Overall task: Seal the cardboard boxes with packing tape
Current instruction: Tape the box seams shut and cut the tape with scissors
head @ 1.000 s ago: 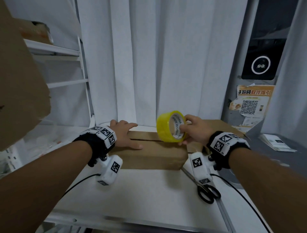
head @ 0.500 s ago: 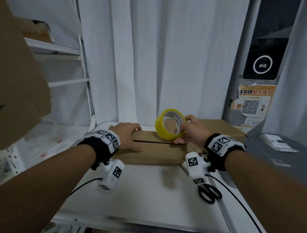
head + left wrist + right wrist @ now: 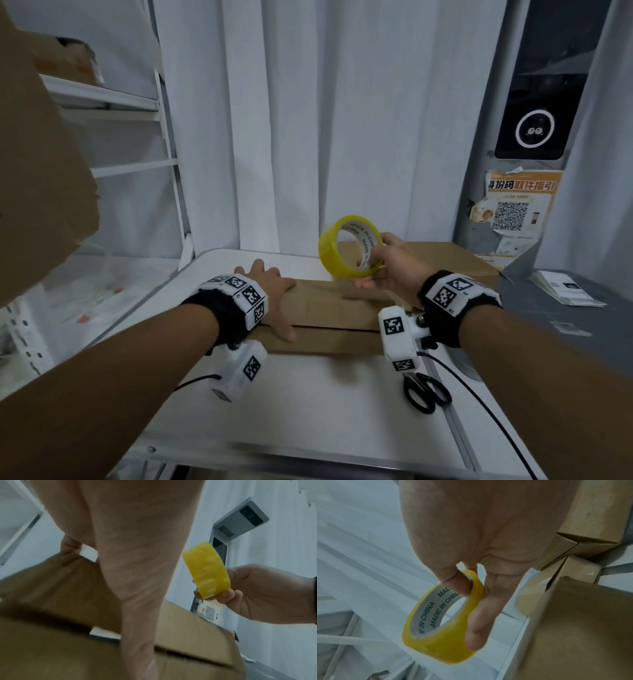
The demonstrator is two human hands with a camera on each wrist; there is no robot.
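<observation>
At frame centre, a person's left hand (image 3: 270, 294) presses flat-fingered on a cardboard box (image 3: 329, 308) whose long seam runs left to right, while the right hand (image 3: 387, 270) pinches a yellow tape roll (image 3: 346, 251) above its right end.

Black-handled scissors (image 3: 426, 394) lie on the white table (image 3: 308, 404), with a QR-code poster (image 3: 513, 209) beside white curtains (image 3: 325, 120).

White table (image 3: 308, 404), cardboard box (image 3: 329, 308), black scissors (image 3: 426, 394) lying on it
</observation>
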